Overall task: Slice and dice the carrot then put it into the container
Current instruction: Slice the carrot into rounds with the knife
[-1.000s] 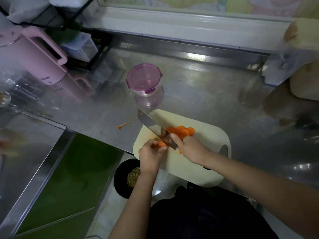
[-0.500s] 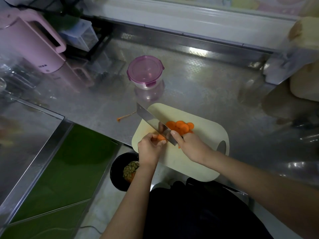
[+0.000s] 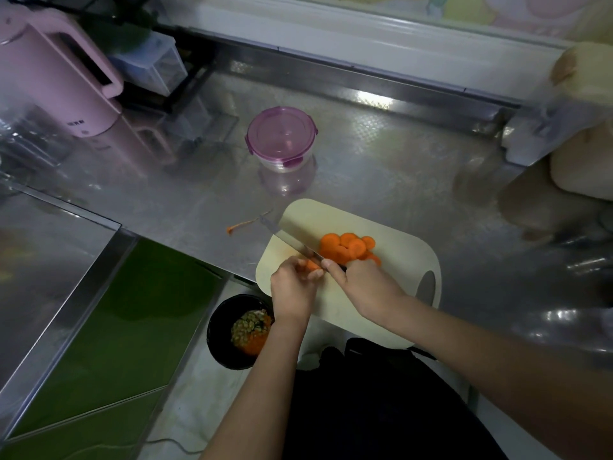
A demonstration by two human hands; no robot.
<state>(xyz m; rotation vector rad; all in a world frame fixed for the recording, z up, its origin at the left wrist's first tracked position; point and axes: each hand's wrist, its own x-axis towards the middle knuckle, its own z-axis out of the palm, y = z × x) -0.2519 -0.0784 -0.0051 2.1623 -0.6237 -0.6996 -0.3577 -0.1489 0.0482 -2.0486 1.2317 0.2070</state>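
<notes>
Carrot stub (image 3: 310, 264): likely stiff, slick; pinched at tail end by left hand (image 3: 292, 287).
Knife (image 3: 292, 239): clamped in right hand (image 3: 361, 287); slices (image 3: 346, 245) piled at 2 o'clock.

On the steel counter (image 3: 381, 180) lies a cream cutting board (image 3: 404, 260). The left hand (image 3: 292, 287) pinches a carrot stub (image 3: 311, 265) while the right hand (image 3: 368, 287) grips a knife (image 3: 292, 242), blade down beside it. Orange slices (image 3: 348, 247) are piled just past the blade. A lidded container (image 3: 281, 139) stands farther back.
</notes>
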